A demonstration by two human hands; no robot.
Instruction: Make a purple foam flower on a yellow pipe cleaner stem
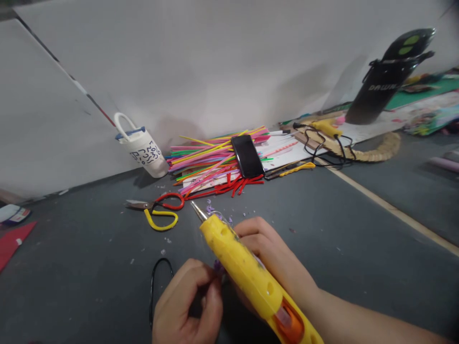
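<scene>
A yellow hot glue gun (244,272) with an orange trigger slants across the lower middle, its metal nozzle pointing up and left. My right hand (274,253) is closed against the far side of the gun's body, fingers curled; the gun hides the palm and thumb. My left hand (190,301) is closed at the bottom, thumb and index finger pinched at a small purple piece (217,266) beside the gun. Most of that piece is hidden. Beyond the hands lie scissors (158,210) with one red and one yellow handle, blades pointing left.
Colourful pipe cleaners (208,157) lie by the wall, under a black phone (247,155). A white cup-shaped holder (147,153) stands left of them. A black bottle (383,81) stands back right, near another yellow tool (328,128) with black cord. A black cable loop (153,286) lies beside my left hand.
</scene>
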